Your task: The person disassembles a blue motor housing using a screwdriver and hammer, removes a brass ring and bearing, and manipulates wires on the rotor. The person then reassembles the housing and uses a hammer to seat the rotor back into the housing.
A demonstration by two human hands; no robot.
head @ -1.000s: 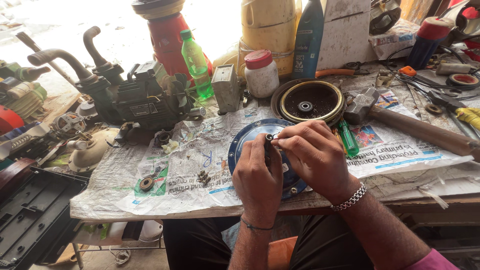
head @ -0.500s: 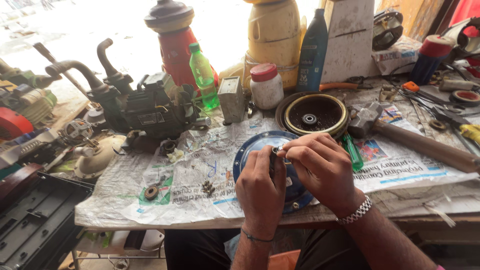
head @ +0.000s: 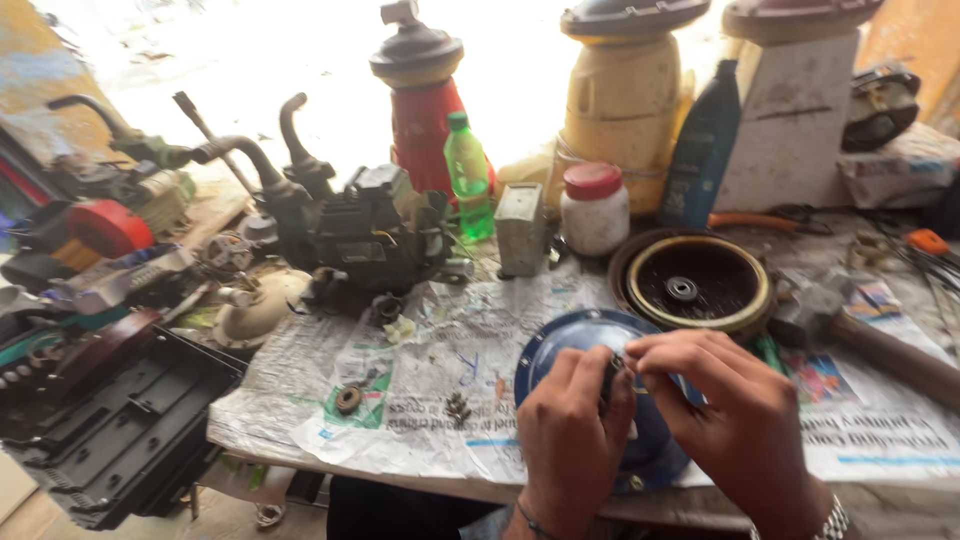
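**Bench status: small part in hand over blue cover**

So, both hands are working one small dark part (head: 612, 372) directly above the blue round cover (head: 560, 345) lying on the newspaper (head: 420, 400). Left hand (head: 572, 440) pinches the part between its fingertips; right hand (head: 735, 420) is closed around its other end. Can't tell whether it's going on or coming off. My read: mid-job. Black pump motor (head: 370, 235) sits stripped at the back, the round housing with a brass-coloured rim (head: 695, 285) lies apart beside the cover, a loose washer (head: 348, 400) and small screws (head: 458, 407) lie on the paper unfitted.
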